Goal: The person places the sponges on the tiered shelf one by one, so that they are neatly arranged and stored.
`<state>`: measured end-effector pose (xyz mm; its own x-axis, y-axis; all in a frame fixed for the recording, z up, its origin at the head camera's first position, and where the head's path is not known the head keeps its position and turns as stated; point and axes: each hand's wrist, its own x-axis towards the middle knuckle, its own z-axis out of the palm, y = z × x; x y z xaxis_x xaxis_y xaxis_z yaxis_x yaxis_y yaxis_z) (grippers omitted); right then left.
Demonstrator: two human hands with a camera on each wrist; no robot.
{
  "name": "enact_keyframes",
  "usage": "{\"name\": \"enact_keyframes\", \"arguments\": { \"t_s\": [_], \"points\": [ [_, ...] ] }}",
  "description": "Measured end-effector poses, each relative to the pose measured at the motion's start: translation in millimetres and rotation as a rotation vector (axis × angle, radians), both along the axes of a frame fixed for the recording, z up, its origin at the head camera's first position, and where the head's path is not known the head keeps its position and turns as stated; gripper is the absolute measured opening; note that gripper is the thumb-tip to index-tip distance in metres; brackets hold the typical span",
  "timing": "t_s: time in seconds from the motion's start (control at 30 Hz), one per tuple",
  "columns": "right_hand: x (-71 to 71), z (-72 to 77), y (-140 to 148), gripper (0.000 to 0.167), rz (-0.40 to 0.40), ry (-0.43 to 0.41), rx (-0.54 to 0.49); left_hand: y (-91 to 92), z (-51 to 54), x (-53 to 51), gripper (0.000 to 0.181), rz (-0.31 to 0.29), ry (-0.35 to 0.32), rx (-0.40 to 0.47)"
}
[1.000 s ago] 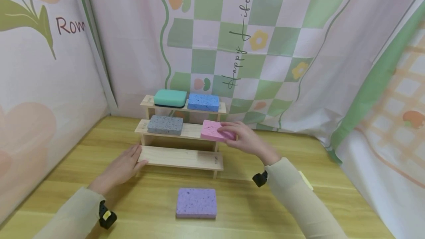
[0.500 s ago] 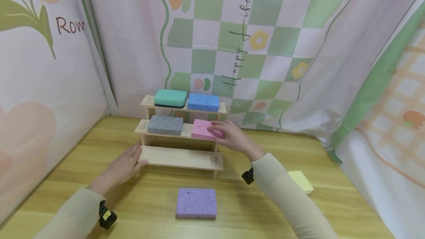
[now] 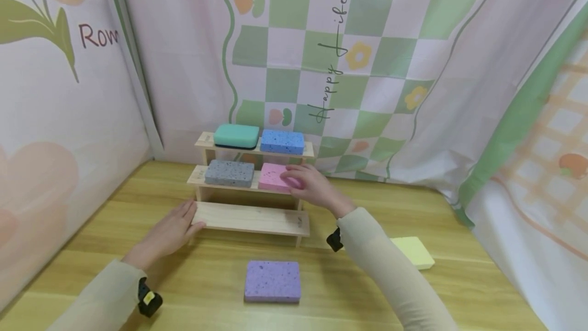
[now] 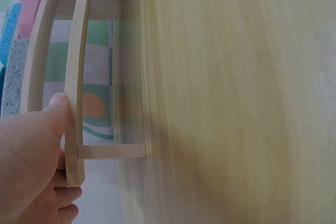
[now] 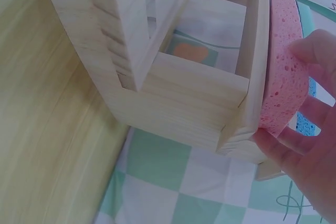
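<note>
A three-tier wooden stand [image 3: 250, 218] stands on the table. My left hand [image 3: 167, 231] grips the left end of its lowest tier; in the left wrist view the thumb lies on the board's edge with fingers curled behind. My right hand [image 3: 317, 188] holds a pink sponge [image 3: 270, 176] by its right end, on the right part of the middle tier. The right wrist view shows the pink sponge [image 5: 283, 61] slightly bent, between thumb and fingers. Left of it lies a grey speckled sponge [image 3: 229, 173]. The top tier bears a teal sponge [image 3: 236, 136] and a blue sponge [image 3: 282, 141].
A purple sponge [image 3: 272, 281] lies on the wooden table [image 3: 197, 290] in front of the stand. A pale yellow sponge [image 3: 415, 252] lies to the right, partly behind my right sleeve. Printed curtains [image 3: 184, 65] hang behind and at both sides.
My right hand has slid the pink sponge leftward along the middle tier, nearer the grey one. More of the yellow sponge shows as the right arm shifted left. My left hand stays put.
</note>
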<state>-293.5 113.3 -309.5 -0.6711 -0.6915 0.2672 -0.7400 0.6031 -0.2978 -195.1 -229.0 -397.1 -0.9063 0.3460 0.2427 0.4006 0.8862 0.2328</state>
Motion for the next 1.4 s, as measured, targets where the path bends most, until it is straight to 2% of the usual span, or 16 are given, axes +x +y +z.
{"name": "enact_keyframes", "arguments": {
  "t_s": [0.3,0.6,1.4],
  "points": [
    [-7.3,-2.6,-3.0,0.039,0.009,-0.021,0.032,-0.1,-1.6,-1.5,0.064,0.001,-0.004,-0.002],
    [-9.9,-1.3,-3.8,0.039,0.016,-0.088,0.051,-1.2,-2.6,-2.6,0.064,0.004,-0.016,0.000],
    [-11.1,-2.1,-5.0,0.040,0.027,-0.112,0.055,-1.1,-1.9,-0.4,0.064,0.008,-0.016,0.007]
  ]
}}
